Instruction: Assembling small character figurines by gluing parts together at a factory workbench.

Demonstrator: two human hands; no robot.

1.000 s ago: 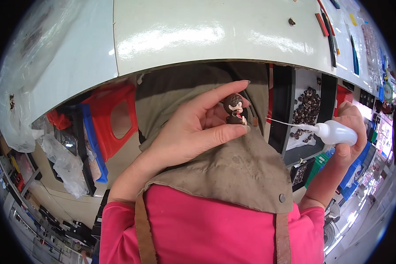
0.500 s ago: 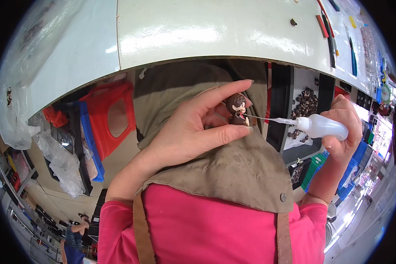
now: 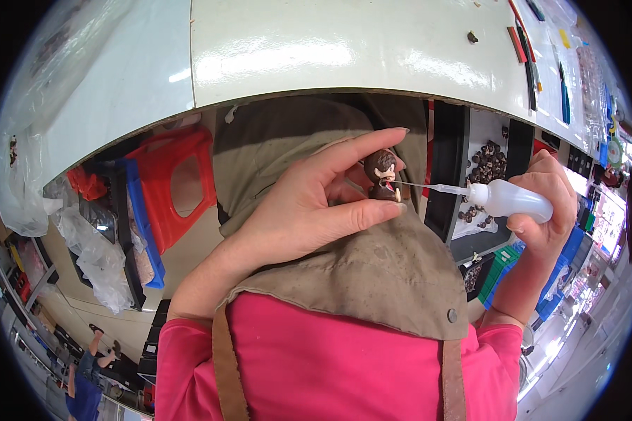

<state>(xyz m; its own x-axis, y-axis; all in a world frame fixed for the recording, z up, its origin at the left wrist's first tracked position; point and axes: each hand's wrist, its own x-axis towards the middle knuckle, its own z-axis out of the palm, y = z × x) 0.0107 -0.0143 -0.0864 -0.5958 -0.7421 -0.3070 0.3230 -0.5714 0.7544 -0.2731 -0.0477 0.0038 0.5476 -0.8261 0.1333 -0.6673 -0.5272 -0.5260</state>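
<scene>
My left hand (image 3: 309, 200) grips a small brown monkey figurine (image 3: 381, 170) between thumb and fingers, above the brown apron on my lap. The figurine has a pale face and a red spot below it, and is tilted slightly toward the right. In my right hand (image 3: 551, 196) is a translucent white squeeze bottle (image 3: 507, 199), lying sideways with its thin nozzle pointing left. The needle-like tip ends at the figurine's front, just under the face; whether it touches I cannot tell.
A white table edge (image 3: 295, 88) curves across in front. At right, a drawer-like tray (image 3: 488, 238) holds several small dark pieces (image 3: 490, 165). A red stool (image 3: 182, 189) and a blue crate (image 3: 144, 224) stand at left. Another person (image 3: 84, 386) is far off at lower left.
The figurine has turned slightly in my left hand, its face tilting a bit. The bottle has shifted marginally left and up with my right hand. The distant person has moved left.
</scene>
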